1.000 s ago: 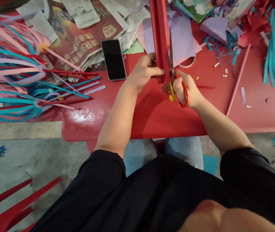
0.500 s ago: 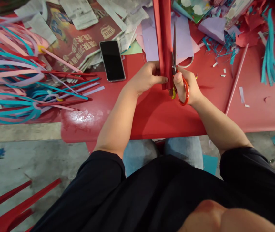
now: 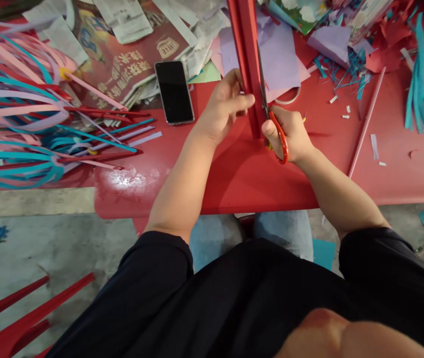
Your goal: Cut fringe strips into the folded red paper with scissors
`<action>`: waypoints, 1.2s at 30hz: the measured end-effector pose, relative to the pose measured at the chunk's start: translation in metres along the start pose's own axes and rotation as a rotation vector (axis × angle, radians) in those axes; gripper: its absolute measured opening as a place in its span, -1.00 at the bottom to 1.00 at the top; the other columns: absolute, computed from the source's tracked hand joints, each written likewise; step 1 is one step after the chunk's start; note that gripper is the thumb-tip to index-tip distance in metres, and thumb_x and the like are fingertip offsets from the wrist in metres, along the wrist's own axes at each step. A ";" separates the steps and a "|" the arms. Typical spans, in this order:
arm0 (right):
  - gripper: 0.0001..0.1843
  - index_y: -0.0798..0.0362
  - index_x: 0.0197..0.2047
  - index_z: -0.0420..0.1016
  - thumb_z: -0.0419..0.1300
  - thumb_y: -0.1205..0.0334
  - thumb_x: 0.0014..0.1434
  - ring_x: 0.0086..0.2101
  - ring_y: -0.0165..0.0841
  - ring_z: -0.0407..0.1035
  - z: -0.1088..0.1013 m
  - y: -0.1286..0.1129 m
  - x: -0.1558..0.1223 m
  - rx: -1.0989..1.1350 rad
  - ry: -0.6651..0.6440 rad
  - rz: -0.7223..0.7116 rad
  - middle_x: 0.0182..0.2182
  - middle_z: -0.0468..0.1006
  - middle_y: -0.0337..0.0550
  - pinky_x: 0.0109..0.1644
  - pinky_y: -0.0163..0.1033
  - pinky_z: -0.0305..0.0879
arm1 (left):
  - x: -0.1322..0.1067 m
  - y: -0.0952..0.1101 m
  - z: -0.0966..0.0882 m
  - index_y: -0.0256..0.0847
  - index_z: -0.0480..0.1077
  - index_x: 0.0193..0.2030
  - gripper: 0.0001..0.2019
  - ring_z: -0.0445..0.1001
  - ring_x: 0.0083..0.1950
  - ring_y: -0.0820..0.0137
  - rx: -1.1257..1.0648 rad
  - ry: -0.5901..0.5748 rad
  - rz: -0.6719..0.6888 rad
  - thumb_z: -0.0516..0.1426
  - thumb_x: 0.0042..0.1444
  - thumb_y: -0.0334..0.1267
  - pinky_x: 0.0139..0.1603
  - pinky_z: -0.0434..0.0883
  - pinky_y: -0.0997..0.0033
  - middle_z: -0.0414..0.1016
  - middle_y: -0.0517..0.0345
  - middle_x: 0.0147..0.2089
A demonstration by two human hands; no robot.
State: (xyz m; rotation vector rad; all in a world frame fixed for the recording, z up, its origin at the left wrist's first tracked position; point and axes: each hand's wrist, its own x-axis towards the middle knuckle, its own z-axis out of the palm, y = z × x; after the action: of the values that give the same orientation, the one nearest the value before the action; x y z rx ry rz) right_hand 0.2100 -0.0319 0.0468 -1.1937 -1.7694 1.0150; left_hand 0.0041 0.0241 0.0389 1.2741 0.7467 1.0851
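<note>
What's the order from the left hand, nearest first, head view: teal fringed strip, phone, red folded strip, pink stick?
1. Red folded strip: right at the left hand, by the thumb.
2. Phone: on its left.
3. Pink stick: right, past the other hand.
4. Teal fringed strip: far right.

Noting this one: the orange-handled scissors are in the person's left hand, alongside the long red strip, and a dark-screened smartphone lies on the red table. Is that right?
Wrong side: the head view shows the orange-handled scissors in the right hand, alongside the long red strip; a dark-screened smartphone lies on the red table, as you say.
</note>
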 end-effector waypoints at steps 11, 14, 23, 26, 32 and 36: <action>-0.18 -0.07 -0.32 0.36 0.15 -0.76 0.15 -0.38 -0.25 0.42 0.002 -0.007 -0.002 0.018 -0.101 -0.014 -0.48 0.40 -0.21 -0.29 -0.12 0.47 | 0.001 -0.001 0.002 -0.01 0.47 -0.18 -0.81 0.48 -0.21 0.33 -0.143 0.104 -0.042 0.38 0.15 -0.19 -0.21 0.49 0.23 0.57 0.23 -0.21; -0.17 -0.07 -0.35 0.31 0.13 -0.76 0.16 -0.40 -0.27 0.36 0.003 -0.006 -0.001 0.033 -0.108 -0.030 -0.48 0.34 -0.21 -0.35 -0.15 0.36 | 0.000 0.001 0.001 -0.06 0.50 -0.19 -0.83 0.49 -0.24 0.38 -0.190 0.107 -0.035 0.40 0.15 -0.27 -0.21 0.52 0.25 0.58 0.25 -0.23; -0.21 -0.06 -0.40 0.24 0.07 -0.68 0.30 -0.47 -0.34 0.18 0.006 0.000 0.001 0.027 -0.072 -0.151 -0.52 0.23 -0.23 -0.42 -0.16 0.11 | -0.004 0.004 0.002 0.10 0.52 -0.21 -0.81 0.54 -0.19 0.30 -0.176 0.149 -0.046 0.44 0.18 -0.13 -0.18 0.56 0.23 0.67 0.33 -0.19; -0.21 -0.07 -0.41 0.22 0.08 -0.68 0.29 -0.48 -0.35 0.15 0.006 0.002 0.001 0.022 -0.053 -0.146 -0.53 0.21 -0.24 -0.44 -0.15 0.07 | -0.002 0.004 -0.001 0.06 0.48 -0.25 -0.83 0.55 -0.22 0.33 -0.199 0.152 -0.056 0.40 0.18 -0.14 -0.22 0.58 0.29 0.68 0.30 -0.22; -0.20 -0.06 -0.41 0.22 0.13 -0.70 0.23 -0.49 -0.37 0.15 0.006 0.002 0.001 0.025 -0.080 -0.124 -0.55 0.21 -0.26 -0.44 -0.17 0.04 | 0.001 -0.001 -0.002 -0.05 0.48 -0.23 -0.87 0.71 -0.07 0.21 -0.107 0.213 -0.096 0.34 0.14 -0.19 -0.20 0.64 0.30 0.65 0.22 -0.27; -0.20 -0.06 -0.42 0.22 0.14 -0.69 0.23 -0.51 -0.37 0.20 0.005 0.002 0.001 0.026 -0.089 -0.127 -0.55 0.22 -0.26 -0.46 -0.17 0.05 | 0.002 -0.004 -0.004 -0.02 0.50 -0.18 -0.87 0.70 -0.06 0.20 -0.070 0.217 -0.106 0.32 0.21 -0.12 -0.21 0.59 0.29 0.66 0.21 -0.27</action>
State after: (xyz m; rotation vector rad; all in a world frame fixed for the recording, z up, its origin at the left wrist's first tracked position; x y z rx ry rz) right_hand 0.2058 -0.0315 0.0429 -1.0198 -1.8701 1.0271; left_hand 0.0019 0.0273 0.0346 1.0568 0.9206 1.1642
